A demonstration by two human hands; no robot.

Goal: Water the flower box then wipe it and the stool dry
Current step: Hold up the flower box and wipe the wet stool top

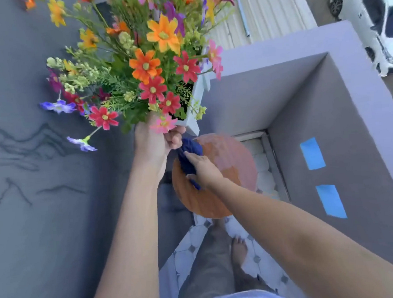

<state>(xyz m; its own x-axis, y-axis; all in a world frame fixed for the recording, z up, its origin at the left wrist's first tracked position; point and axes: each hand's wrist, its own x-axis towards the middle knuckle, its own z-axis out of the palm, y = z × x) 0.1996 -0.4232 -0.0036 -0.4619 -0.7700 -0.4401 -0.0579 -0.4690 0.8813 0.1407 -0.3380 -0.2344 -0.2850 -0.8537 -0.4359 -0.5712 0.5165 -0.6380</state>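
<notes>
Your left hand [154, 141] is closed around the near corner of the flower box [194, 107] and holds it up in the air, tilted, above the stool [218, 177]. The box is pale, white-grey, and packed full of flowers [144, 66]: orange, red, pink, purple and yellow blooms with green stems spilling out over the rim toward the left and top. Soil or water inside the box can't be made out; the foliage covers it.

Your right hand [202, 168] is closed on a dark blue cloth [190, 156], bunched up, pressed onto the round orange seat of the stool near its left edge. The cloth's top end sits just under your left hand's knuckles, close to the bottom corner of the box; whether it touches the box can't be told. The stool seat looks patchy, darker on the near left part and paler toward the far right.

The stool stands on a tiled floor [257, 258] in the corner of a grey wall [279, 93]. Two blue tape strips [312, 153] are stuck on the right-hand wall. Your bare foot [238, 247] is on the tiles below the stool. A white car [367, 21] shows beyond the wall, top right.
</notes>
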